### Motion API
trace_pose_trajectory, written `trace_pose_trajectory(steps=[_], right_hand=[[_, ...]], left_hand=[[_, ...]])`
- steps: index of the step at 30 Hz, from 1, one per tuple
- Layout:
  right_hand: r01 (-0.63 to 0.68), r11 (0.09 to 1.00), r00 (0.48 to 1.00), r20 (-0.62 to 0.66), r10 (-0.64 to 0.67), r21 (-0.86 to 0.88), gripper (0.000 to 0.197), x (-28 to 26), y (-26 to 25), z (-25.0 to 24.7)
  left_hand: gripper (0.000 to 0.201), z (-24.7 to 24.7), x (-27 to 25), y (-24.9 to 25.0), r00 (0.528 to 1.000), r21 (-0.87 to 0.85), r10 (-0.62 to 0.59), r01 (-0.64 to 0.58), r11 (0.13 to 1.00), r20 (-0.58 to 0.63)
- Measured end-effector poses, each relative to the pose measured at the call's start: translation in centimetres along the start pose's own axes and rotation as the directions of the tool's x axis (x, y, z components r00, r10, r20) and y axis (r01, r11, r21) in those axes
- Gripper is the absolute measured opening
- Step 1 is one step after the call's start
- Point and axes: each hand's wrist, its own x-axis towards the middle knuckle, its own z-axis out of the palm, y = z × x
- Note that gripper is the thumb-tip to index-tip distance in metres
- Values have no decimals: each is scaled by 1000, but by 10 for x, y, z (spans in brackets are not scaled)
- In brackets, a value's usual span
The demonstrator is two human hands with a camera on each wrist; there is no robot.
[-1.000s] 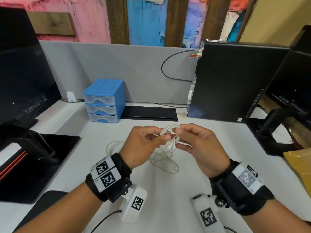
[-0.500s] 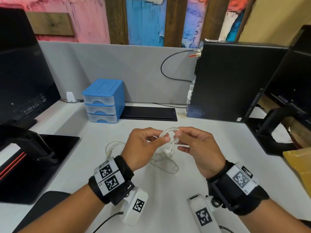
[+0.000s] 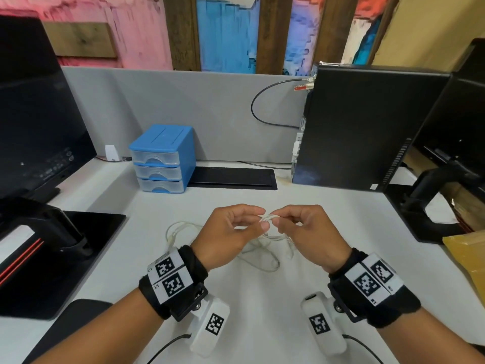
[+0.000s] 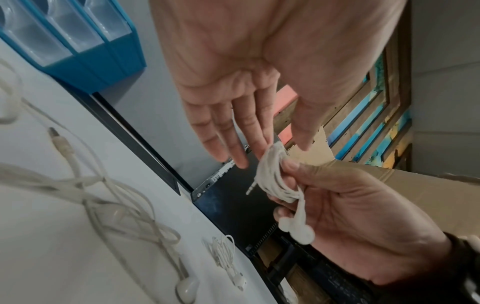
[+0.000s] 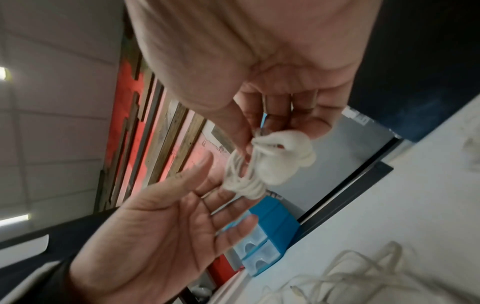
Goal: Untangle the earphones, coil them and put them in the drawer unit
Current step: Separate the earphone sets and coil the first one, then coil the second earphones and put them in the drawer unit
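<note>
A small coil of white earphones (image 3: 267, 218) hangs above the desk between my hands. My right hand (image 3: 279, 222) pinches the coil (image 4: 275, 181) with thumb and curled fingers; the two buds (image 4: 298, 228) dangle against its palm and the jack sticks out. My left hand (image 3: 258, 223) is at the coil's other side with straight fingers (image 4: 262, 142), the fingertips touching the coil (image 5: 244, 183) without gripping it. The blue drawer unit (image 3: 162, 158) stands at the back left with all three clear drawers closed.
A tangled translucent cable (image 3: 259, 249) lies on the desk under my hands, and a second small white earphone bundle (image 4: 223, 255) lies beside it. A black PC tower (image 3: 367, 127) stands at the back right. Monitors (image 3: 39, 114) and their stands flank the desk on both sides.
My left hand's fingers have straightened and eased off the coil. The right hand keeps its pinch. The buds, which hung in plain sight between the hands, are now tucked by the right palm.
</note>
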Motion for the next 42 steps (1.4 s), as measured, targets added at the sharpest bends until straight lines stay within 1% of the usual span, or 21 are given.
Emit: trace_pose_trajectory(steps=[3, 6, 8, 10, 12, 16, 18, 21, 25, 28, 32, 33, 34, 37, 39, 42], right_hand=[[21, 999, 999, 28, -21, -29, 14, 0, -2, -4], [-7, 1000, 999, 42, 6, 14, 12, 1, -4, -7], [-53, 997, 998, 42, 50, 56, 10, 1, -4, -10], [-101, 991, 994, 44, 97, 89, 15, 1, -2, -14], [-141, 984, 990, 20, 140, 110, 19, 2, 0, -18], [-216, 971, 969, -102, 226, 102, 19, 8, 13, -35], [-263, 957, 951, -137, 278, 120, 20, 10, 26, -44], [-334, 936, 927, -140, 348, 111, 23, 9, 48, -54], [-434, 901, 889, -163, 428, -2, 21, 9, 72, -65], [-483, 874, 863, -199, 464, -58, 25, 12, 87, -72], [-544, 828, 835, -189, 517, -136, 23, 17, 99, -80], [-548, 823, 832, -199, 518, -150, 24, 17, 100, -81], [-546, 821, 833, -211, 512, -165, 24, 18, 101, -82], [-543, 818, 835, -229, 501, -189, 22, 19, 102, -83], [-547, 810, 834, -225, 504, -212, 21, 20, 103, -84], [-546, 806, 835, -224, 503, -226, 21, 20, 104, -86]], left_hand=[[28, 0, 0, 4, 998, -106, -8, 14, 994, 56], [31, 2, 0, 5, 997, -149, -22, 33, 988, 71], [27, 4, 3, 4, 998, -134, -42, 48, 990, 41], [18, 7, 8, 4, 997, -102, -70, 68, 992, -13], [14, 13, 15, 4, 994, -76, -93, 90, 993, -48], [12, 35, 32, -3, 991, 25, -131, 132, 991, -43], [13, 48, 42, -10, 986, 48, -167, 168, 985, -18], [18, 66, 57, -26, 959, 76, -282, 279, 957, 28], [23, 92, 68, -38, 905, 127, -424, 416, 900, 39], [25, 108, 74, -43, 885, 201, -465, 450, 870, 31], [26, 121, 83, -46, 866, 282, -500, 475, 834, 21], [26, 123, 85, -46, 865, 300, -502, 475, 827, 12], [26, 124, 87, -44, 875, 326, -485, 460, 826, -7], [25, 125, 93, -41, 936, 400, -335, 348, 848, -104], [26, 126, 96, -38, 958, 379, -254, 285, 880, -131], [28, 123, 97, -34, 961, 276, -239, 269, 923, -136]])
